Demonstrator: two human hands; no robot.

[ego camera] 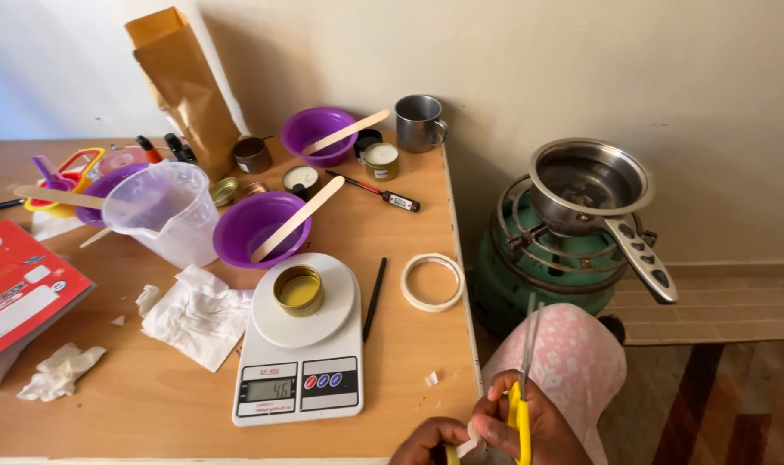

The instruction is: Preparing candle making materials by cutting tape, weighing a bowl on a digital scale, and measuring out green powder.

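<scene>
Right grip (pixel 529 426): closed around yellow-handled scissors (pixel 523 387), blades pointing far.
Left grip (pixel 428 443): pinching a small white piece (pixel 471 439), near right of table (pixel 151 396).
Scale (pixel 299 353): left, carrying gold tin (pixel 299 290).

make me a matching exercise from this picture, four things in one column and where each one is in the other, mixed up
Things:
1. gold tin
2. steel pot
3. yellow scissors
4. roll of tape

Places:
A. on the green gas burner beside the table
B. on the white kitchen scale
C. flat on the table near its right edge
D. in the person's right hand, blades pointing up

Pairs: 1-B, 2-A, 3-D, 4-C
</scene>
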